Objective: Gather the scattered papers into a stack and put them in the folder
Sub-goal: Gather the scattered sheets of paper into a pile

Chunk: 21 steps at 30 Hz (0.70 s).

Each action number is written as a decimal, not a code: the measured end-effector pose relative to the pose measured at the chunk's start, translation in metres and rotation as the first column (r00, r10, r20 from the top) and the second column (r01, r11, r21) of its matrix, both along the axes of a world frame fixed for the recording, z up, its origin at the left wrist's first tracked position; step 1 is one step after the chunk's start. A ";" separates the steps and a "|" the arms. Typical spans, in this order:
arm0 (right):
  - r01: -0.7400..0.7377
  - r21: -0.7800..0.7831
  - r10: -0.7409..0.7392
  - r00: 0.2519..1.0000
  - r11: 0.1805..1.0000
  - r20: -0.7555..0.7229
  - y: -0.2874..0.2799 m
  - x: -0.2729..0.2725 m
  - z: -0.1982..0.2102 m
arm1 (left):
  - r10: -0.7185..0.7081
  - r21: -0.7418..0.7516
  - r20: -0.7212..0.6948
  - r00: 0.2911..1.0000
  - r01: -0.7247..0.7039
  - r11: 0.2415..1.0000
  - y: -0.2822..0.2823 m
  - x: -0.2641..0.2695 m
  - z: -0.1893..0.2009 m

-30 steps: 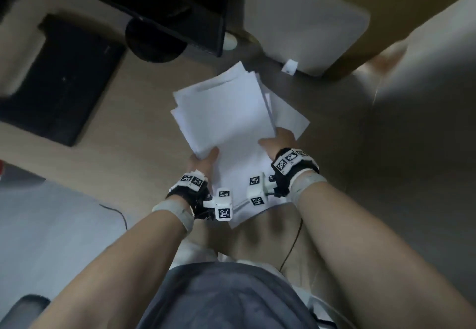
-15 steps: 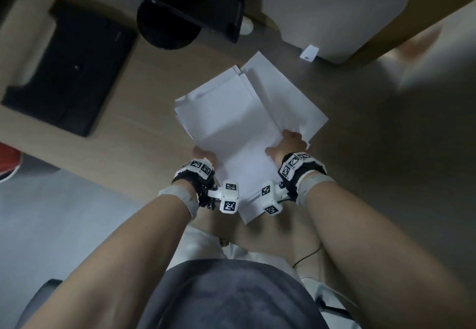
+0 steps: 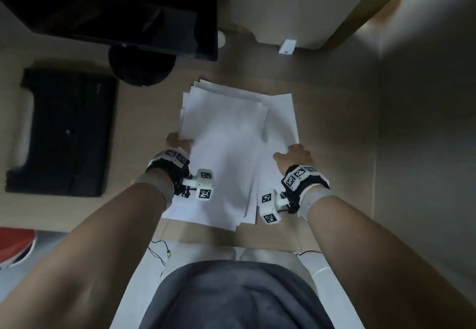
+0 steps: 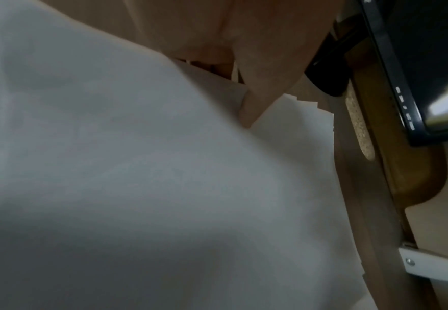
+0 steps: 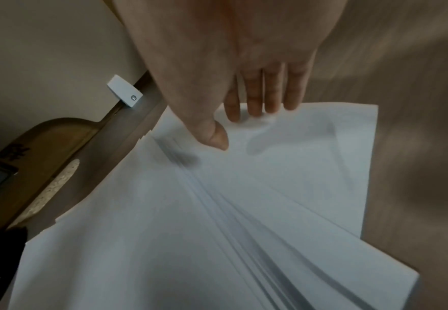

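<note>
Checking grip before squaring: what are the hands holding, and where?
Both grip the papers: left hand on the left edge, right hand pinching the right edge.

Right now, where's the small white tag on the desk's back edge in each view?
Head: white tag, top centre-right, beyond the papers.
Left wrist: lower right.
Right wrist: upper left, beside the thumb.
Shared landmark: the black monitor, along the same back edge.

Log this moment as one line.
stage: squaring papers | left hand: grips left edge | right hand: grips right edge | stack: uneven
</note>
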State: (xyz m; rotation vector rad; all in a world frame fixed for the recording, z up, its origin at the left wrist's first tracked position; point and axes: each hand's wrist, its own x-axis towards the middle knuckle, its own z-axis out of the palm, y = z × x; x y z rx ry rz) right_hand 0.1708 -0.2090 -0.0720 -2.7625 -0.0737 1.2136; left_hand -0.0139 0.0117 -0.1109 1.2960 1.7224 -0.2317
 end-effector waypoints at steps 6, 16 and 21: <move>-0.017 -0.014 0.018 0.999 1.000 0.028 0.010 -0.016 -0.005 | -0.171 -0.059 -0.072 0.983 0.167 0.984 0.013 -0.009 -0.010; -0.178 -0.026 0.173 0.976 0.984 -0.133 -0.005 -0.017 -0.008 | -0.109 -0.044 0.053 0.993 0.111 0.993 -0.035 0.021 -0.003; 0.077 0.120 -0.073 0.997 0.990 -0.039 -0.014 -0.005 0.001 | -0.128 -0.049 0.060 0.990 0.131 0.990 -0.061 0.046 0.001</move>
